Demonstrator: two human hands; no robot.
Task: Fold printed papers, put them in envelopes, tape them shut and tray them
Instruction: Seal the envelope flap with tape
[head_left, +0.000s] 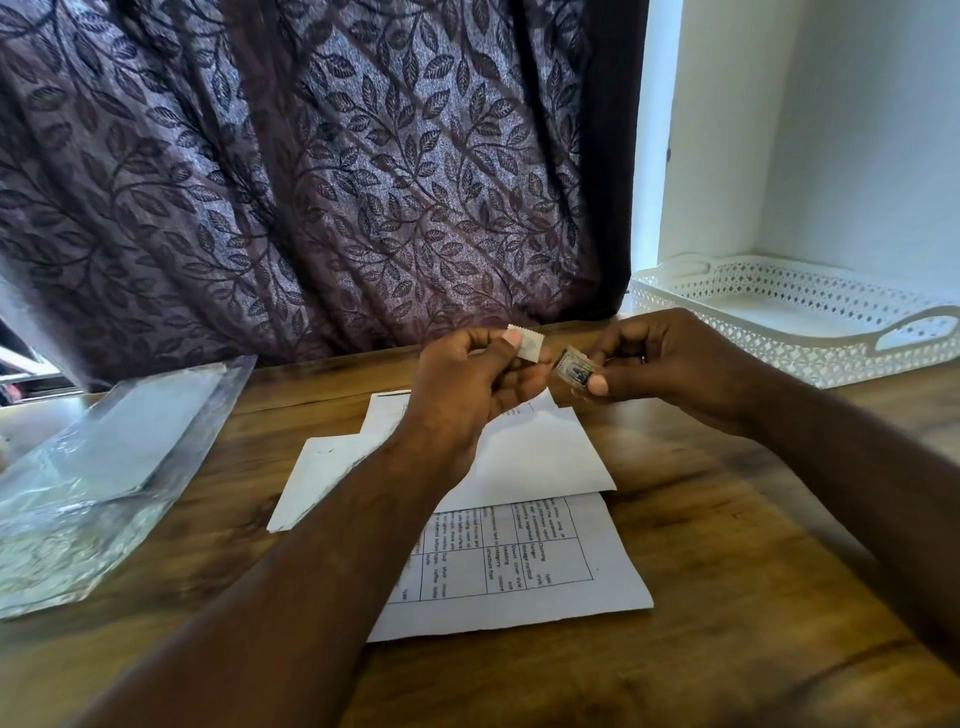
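My left hand (470, 376) pinches a small white piece with a zigzag edge (525, 344) between thumb and fingers, held above the table. Close beside it, my right hand (670, 364) pinches a small brownish printed stamp-like piece (573, 368). The two pieces are almost touching. Below the hands a white envelope (540, 457) lies on a printed paper with a table on it (519, 566). My left forearm covers part of both.
A white perforated tray (810, 332) with handles stands at the back right of the wooden table (727, 545). A clear plastic sleeve holding white envelopes (98, 467) lies at the left. A purple leaf-patterned curtain (311, 171) hangs just behind the table.
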